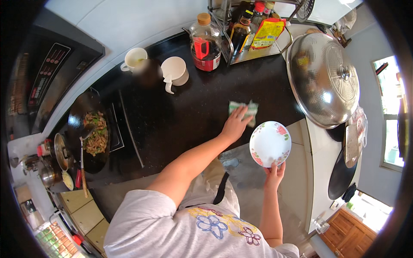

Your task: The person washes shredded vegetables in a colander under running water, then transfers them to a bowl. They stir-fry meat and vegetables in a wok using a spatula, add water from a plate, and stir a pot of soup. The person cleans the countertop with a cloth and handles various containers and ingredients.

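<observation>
My left hand (236,124) reaches across the black countertop, its fingers pressed down on a green-and-white striped cloth (248,108). To the right, my right hand (274,174) grips the near rim of a round white plate (270,144) with pink flowers and green leaves. The plate is held up off the counter, over its front edge, and its inner face shows. The thumb lies at the rim, and the other fingers are partly hidden behind the plate.
Left on the stove, a wok (75,124) holds cooked meat and greens with a spatula (88,131). Two white cups, one a mug (137,55) and one a jug (180,71), stand near a glass jar (205,43). A rack (254,53) holds bottles. A large steel lid (322,81) leans right.
</observation>
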The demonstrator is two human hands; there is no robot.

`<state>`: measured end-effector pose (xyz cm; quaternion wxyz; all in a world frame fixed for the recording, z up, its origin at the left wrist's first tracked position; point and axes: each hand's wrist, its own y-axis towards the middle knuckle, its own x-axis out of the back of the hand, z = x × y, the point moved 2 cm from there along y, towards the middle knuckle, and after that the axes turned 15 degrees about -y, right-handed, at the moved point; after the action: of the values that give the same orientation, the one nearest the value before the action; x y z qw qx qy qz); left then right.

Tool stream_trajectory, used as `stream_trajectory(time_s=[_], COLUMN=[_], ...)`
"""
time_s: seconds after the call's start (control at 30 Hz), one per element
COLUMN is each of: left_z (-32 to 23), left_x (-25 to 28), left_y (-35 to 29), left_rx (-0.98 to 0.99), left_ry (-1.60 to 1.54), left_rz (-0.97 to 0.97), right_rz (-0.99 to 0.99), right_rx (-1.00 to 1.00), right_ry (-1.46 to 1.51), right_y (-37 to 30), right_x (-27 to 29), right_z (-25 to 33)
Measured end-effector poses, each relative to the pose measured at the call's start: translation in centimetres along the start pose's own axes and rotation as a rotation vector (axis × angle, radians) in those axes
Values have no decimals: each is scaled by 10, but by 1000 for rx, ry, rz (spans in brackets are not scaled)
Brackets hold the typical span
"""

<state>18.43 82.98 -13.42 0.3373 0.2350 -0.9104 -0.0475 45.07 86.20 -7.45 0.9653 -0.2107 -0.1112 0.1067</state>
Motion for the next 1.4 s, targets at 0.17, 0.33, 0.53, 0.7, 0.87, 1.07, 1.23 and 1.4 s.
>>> stream_trajectory(time_s=[0.17,0.33,0.53,0.7,0.87,1.07,1.23,1.4], left_z=[0,66,97,11,55,179,165,70], left_x=[66,171,151,85,138,281,271,224], left_y=[-122,-156,-99,-132,-167,-149,-218,-305], left_rx=[-48,149,183,317,-43,471,572,446], left_ry=[-22,172,148,-902,-73,433,357,200], left_rz=[263,7,-242,-8,25,-364,-511,-262], right_rz=[89,199,197,151,193,308,394,497], right_rx=[-27,-28,-32,-19,-4,-22,-54,-92], right_ry=[6,-49,-3,55,28,-80,-80,-117], right_y=[-7,-34,-89,-116,-125,-123,-125,-125], right_x=[-29,-71,-111,-116,-120,-158,-183,-217], right_z=[10,-6,-12,-9,-10,-27,-39,-44])
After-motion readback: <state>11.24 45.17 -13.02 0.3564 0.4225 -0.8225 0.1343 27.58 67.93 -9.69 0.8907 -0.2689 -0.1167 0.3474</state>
